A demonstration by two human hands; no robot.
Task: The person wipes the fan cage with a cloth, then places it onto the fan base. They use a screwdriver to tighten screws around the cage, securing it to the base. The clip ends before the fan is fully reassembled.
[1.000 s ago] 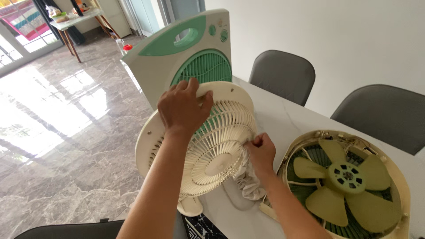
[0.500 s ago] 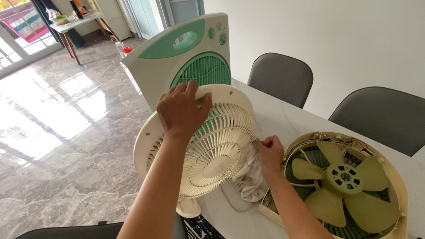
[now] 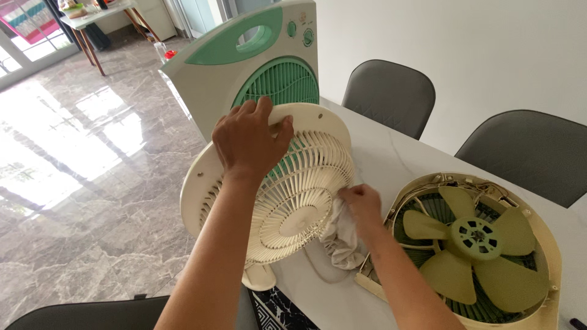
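Cream grille [image 3: 293,201] | left hand [image 3: 247,143] grip clasps rim | right hand [image 3: 361,205] pinches cloth [image 3: 342,241]

Left hand [image 3: 247,143], back toward the camera, fingers curled over toward twelve o'clock, thumb spread toward three o'clock; its forearm runs down to six o'clock. Right hand [image 3: 361,205], at four o'clock from the left, fingers bunched closed and pointing toward ten o'clock, forearm extending toward five o'clock.

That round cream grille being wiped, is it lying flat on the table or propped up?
Propped up, tilted. The left hand grips the top rim of the grille, its lower edge near the table, while the right hand presses a cloth against it.
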